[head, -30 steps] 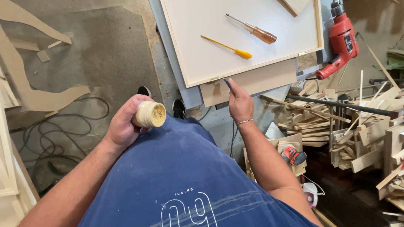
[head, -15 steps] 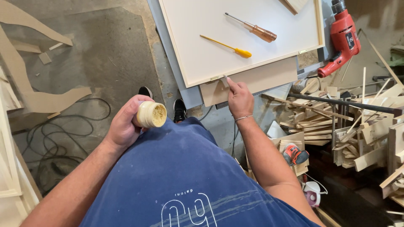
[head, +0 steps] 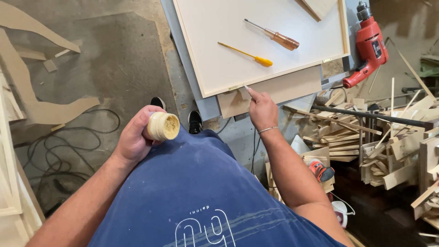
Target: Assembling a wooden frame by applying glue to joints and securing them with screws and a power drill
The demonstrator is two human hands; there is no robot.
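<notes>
From where I'm watching, the left hand (head: 135, 137) sits low near the belly, forearm coming in from the bottom left, fingers curled round in a cupped grip. The right hand (head: 262, 110) is stretched further forward on a nearly straight arm, fingers pinched together and pointing away, thin bracelet on the wrist.

Red drill (head: 369, 45); yellow screwdriver (head: 247, 54); cream jar (head: 163, 126); white panel (head: 219, 41).

Two screwdrivers (head: 258, 48) on the panel (head: 215, 41), drill (head: 368, 45) to its right, cables (head: 68, 151) on floor left.
</notes>
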